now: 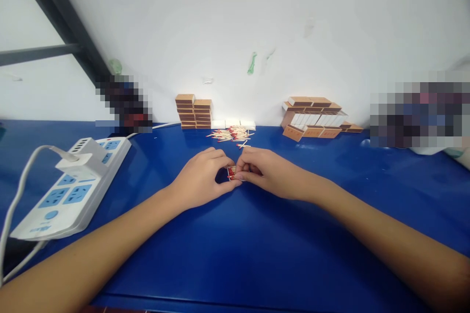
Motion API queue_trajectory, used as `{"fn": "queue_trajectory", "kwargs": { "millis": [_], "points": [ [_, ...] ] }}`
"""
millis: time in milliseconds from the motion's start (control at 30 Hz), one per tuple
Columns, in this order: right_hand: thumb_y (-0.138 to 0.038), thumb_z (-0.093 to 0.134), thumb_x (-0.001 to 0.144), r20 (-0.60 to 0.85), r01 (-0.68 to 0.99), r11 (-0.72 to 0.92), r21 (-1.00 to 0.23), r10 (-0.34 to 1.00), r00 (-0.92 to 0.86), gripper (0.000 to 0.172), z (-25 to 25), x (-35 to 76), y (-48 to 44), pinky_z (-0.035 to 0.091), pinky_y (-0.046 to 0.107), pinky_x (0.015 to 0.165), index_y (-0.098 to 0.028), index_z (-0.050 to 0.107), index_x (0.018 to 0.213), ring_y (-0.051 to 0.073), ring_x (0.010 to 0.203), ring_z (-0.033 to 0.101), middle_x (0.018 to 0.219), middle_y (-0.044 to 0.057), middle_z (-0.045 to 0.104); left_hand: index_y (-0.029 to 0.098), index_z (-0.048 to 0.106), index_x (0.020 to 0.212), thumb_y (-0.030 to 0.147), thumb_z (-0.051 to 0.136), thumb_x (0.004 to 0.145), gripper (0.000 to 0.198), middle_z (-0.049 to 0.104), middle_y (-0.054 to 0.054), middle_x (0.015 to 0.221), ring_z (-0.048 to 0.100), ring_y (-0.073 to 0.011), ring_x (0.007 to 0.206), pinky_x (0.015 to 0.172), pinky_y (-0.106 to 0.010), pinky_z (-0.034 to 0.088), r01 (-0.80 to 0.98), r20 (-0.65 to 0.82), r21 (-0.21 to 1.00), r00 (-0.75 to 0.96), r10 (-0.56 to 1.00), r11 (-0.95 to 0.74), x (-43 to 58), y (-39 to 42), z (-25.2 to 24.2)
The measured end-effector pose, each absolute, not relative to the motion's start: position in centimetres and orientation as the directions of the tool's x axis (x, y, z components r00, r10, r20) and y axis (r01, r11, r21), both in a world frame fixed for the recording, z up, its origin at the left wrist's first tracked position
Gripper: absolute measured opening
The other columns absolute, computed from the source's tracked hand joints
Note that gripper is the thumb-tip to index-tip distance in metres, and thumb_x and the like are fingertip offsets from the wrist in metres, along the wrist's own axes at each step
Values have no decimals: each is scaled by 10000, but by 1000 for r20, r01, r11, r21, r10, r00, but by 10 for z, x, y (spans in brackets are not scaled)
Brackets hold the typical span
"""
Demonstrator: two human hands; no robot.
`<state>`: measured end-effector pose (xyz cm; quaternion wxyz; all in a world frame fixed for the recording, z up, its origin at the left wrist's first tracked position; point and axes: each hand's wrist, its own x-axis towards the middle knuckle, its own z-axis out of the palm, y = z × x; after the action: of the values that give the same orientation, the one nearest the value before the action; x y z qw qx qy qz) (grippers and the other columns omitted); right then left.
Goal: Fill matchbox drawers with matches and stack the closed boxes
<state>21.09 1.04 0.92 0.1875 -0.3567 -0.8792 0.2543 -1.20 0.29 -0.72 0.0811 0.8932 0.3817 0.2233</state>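
On the blue table, a small matchbox tray (229,173) sits between my hands, with red-headed matches (232,171) lying in it. My left hand (203,176) curves round the tray's left side, thumb at the near edge and fingers at the far edge. Over its right part, the thumb and fingers of my right hand (266,171) are pinched together on the matches; they hide most of that end. Just beyond my hands lies a loose pile of matches (231,134). A few stray matches (242,145) lie nearer my right fingers.
Stacked brown matchboxes (194,112) stand by the wall at left. More matchboxes, some on edge, form a larger stack (314,117) at right. White trays (232,122) stand behind the pile. A white power strip (84,190) with a plugged-in cable (22,181) lies left of my forearm.
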Motion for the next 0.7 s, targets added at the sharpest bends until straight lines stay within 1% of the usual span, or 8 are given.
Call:
{"fn": "queue_trajectory", "kwargs": {
  "millis": [133, 300, 367, 433, 500, 533, 600, 700],
  "points": [
    [-339, 569, 1034, 126, 557, 608, -566, 732, -670, 216, 12, 212, 7, 432, 322, 776, -202, 639, 881, 167, 852, 583, 962, 43, 655, 193, 706, 988, 425, 721, 919, 243, 693, -41, 937, 608, -224, 891, 796, -368, 487, 639, 341, 320, 611, 715, -699, -12, 3, -7],
    [-321, 579, 1023, 135, 568, 632, -526, 722, -679, 214, 18, 213, 4, 427, 309, 756, -200, 651, 862, 158, 825, 578, 916, 32, 646, 187, 721, 999, 426, 719, 922, 251, 691, -49, 938, 610, -230, 899, 805, -368, 486, 642, 330, 317, 616, 715, -698, -11, 4, -7],
    [-291, 598, 1003, 186, 568, 644, -512, 729, -659, 175, 18, 217, 13, 424, 298, 728, -204, 671, 870, 151, 786, 574, 878, 22, 643, 185, 723, 1023, 434, 732, 914, 272, 694, -49, 947, 614, -232, 907, 814, -371, 490, 651, 324, 318, 608, 725, -689, -11, 3, -6],
    [-256, 607, 983, 265, 594, 639, -489, 758, -596, 126, 15, 222, 29, 425, 294, 710, -207, 690, 901, 148, 752, 567, 865, 21, 642, 185, 724, 1043, 442, 745, 903, 293, 698, -52, 963, 618, -235, 921, 826, -376, 495, 664, 313, 317, 601, 735, -677, -11, 2, -5],
    [-247, 619, 968, 335, 638, 628, -447, 778, -531, 92, 10, 226, 49, 437, 305, 725, -202, 700, 963, 161, 766, 570, 897, 38, 647, 187, 728, 1049, 442, 751, 898, 297, 702, -56, 976, 621, -239, 936, 839, -381, 500, 669, 304, 317, 600, 740, -672, -11, 1, -4],
    [-258, 637, 959, 344, 659, 627, -415, 779, -525, 95, 6, 228, 60, 443, 315, 739, -197, 703, 990, 173, 789, 575, 926, 52, 648, 189, 730, 1049, 443, 749, 899, 296, 703, -57, 979, 622, -239, 940, 842, -383, 503, 670, 301, 317, 600, 741, -671, -11, 1, -4],
    [-274, 675, 937, 317, 695, 614, -374, 789, -526, 94, -1, 229, 76, 445, 329, 752, -187, 706, 955, 191, 816, 578, 931, 66, 645, 192, 733, 1051, 453, 744, 903, 300, 704, -57, 982, 621, -238, 940, 843, -384, 506, 671, 299, 320, 598, 744, -668, -11, 1, -4],
    [-262, 678, 931, 230, 738, 552, -388, 833, -503, 128, -7, 226, 87, 439, 328, 724, -184, 692, 831, 191, 788, 581, 878, 62, 649, 195, 733, 1057, 466, 736, 908, 309, 704, -55, 990, 619, -238, 946, 852, -387, 507, 669, 301, 321, 599, 742, -671, -12, 1, -5]
  ]
}}
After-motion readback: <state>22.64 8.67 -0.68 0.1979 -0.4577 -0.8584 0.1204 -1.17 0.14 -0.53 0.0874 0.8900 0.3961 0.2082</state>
